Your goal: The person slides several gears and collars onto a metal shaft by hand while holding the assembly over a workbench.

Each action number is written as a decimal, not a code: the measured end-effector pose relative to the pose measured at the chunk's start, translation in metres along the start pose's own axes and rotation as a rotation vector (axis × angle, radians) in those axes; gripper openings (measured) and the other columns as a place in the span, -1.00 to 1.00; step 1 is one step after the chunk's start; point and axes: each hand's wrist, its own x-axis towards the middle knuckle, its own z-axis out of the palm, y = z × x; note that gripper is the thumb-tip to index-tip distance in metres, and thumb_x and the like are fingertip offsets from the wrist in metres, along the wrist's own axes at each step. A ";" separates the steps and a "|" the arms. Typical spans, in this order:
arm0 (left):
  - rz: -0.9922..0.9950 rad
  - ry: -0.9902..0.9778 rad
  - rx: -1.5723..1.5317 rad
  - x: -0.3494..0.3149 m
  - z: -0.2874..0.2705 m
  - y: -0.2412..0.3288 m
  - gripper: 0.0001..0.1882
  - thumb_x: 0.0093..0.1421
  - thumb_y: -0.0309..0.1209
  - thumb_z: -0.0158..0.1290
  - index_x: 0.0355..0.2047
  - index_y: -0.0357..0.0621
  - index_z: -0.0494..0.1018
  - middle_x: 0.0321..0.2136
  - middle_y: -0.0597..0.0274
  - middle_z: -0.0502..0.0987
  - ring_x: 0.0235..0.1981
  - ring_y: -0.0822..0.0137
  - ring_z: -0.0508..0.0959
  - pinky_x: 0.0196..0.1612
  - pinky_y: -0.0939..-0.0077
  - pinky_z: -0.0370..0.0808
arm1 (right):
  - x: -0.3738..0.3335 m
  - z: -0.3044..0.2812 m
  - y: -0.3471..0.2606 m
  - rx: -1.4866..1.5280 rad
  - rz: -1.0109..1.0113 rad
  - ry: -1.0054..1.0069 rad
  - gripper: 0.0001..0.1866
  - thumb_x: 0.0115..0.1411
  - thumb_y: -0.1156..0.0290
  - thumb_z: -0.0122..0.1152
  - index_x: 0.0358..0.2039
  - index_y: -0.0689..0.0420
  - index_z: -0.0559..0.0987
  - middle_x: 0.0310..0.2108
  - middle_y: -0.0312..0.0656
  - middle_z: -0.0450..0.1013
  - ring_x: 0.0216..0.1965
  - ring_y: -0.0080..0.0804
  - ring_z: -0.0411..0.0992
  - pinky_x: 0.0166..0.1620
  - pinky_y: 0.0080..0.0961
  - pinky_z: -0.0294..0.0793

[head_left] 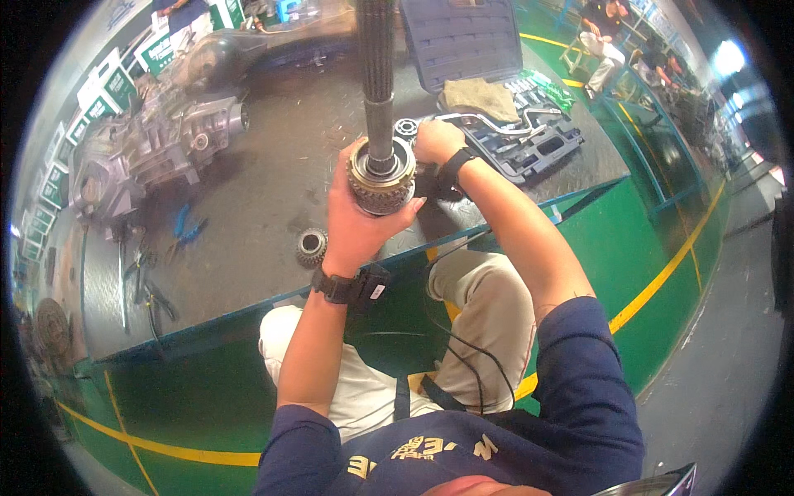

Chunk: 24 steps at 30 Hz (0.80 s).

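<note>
A long splined shaft [378,83] stands upright over the workbench, with a toothed gear assembly [382,186] at its lower end. My left hand [356,231] is wrapped round that gear assembly, fingers at its left side and thumb at its right. Just right of the shaft, my right hand [438,142] is closed with its fingers curled down. What those fingers hold, if anything, is hidden. A small bearing ring [405,126] lies at their tips. Below and left of the assembly, a small loose gear [312,246] rests near the bench's front edge.
A metal gearbox housing [157,149] occupies the left of the workbench [256,198]. Blue-handled pliers [184,227] and other hand tools lie before it. An open tool case [529,153] with a brown cloth [480,101] is at the right. People sit beyond, at the far right.
</note>
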 end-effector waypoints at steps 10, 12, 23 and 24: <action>-0.027 -0.009 -0.098 0.000 0.005 0.011 -0.11 -0.08 -0.48 0.51 0.25 -0.16 0.31 0.01 0.16 0.58 0.04 0.35 0.58 0.16 0.32 0.53 | 0.003 -0.019 0.059 1.125 0.053 -0.032 -0.50 0.09 0.05 0.45 -0.18 0.27 0.71 -0.13 0.04 0.67 -0.06 -0.10 0.66 0.02 -0.18 0.66; -0.006 0.003 -0.023 -0.003 0.000 0.002 -0.13 -0.08 -0.48 0.52 0.23 -0.15 0.32 -0.01 0.14 0.60 0.02 0.32 0.62 0.12 0.32 0.56 | -0.020 -0.035 0.047 1.959 -0.168 -0.101 -0.39 0.32 0.01 0.22 0.18 0.24 0.56 0.06 0.08 0.58 0.06 -0.11 0.59 0.18 -0.14 0.59; -0.056 -0.028 -0.112 0.004 0.008 0.012 -0.13 -0.07 -0.48 0.51 0.24 -0.16 0.30 0.03 0.20 0.53 0.05 0.38 0.55 0.18 0.36 0.49 | -0.123 -0.234 0.026 1.860 -1.081 0.314 -0.27 0.39 -0.11 0.21 0.25 0.32 0.45 0.26 0.11 0.45 0.25 0.16 0.47 0.37 0.14 0.39; -0.068 -0.004 -0.116 0.003 0.004 0.008 -0.13 -0.07 -0.48 0.51 0.24 -0.16 0.30 0.03 0.20 0.53 0.05 0.38 0.55 0.18 0.36 0.49 | -0.118 -0.246 0.015 1.743 -1.067 0.454 -0.27 0.41 -0.10 0.17 0.28 0.31 0.44 0.30 0.16 0.39 0.30 0.23 0.39 0.39 0.10 0.36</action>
